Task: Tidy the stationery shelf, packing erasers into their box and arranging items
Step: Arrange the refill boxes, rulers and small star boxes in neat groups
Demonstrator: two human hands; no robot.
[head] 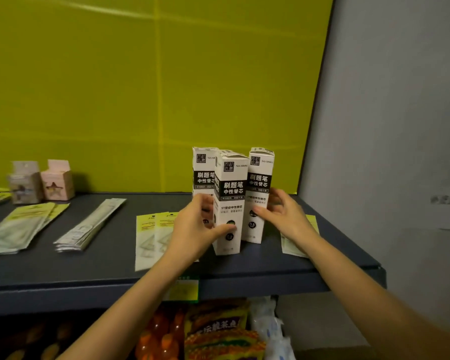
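Head view looks down on a dark grey shelf (101,261) backed by a yellow-green panel (140,100), with a grey wall (387,126) at the right of the frame.

Three tall white boxes stand upright just right of centre, close together. Each has a black band with white Chinese characters, a small square logo near the top and a dark round mark low on its face. The front box (231,188) stands nearest the shelf edge, the left rear box (203,172) is partly hidden behind it, and the right rear box (261,178) stands just beside it. All three have their top flaps closed, so their contents do not show.

The left hand (197,229) grips the front box, thumb across its face and fingers curled round its left side. The right hand (283,214) holds the right rear box, thumb on its front and fingers curled round its right side.

Pale yellow flat packets (151,235) lie on the shelf under the left wrist, and another packet (311,222) lies beneath the right hand. Toward the left of the frame lie a stack of long narrow packets (88,227) and a fan of larger flat packets (23,227). At the far left, against the panel, stand a pink carton (57,183) with a raised flap and a blurred pale carton (25,183); what they hold cannot be told.

A green-edged label (183,289) hangs on the shelf's front lip. Below it, orange bottles (161,333), yellow snack bags (218,331) and white bags (268,323) sit on the lower level.
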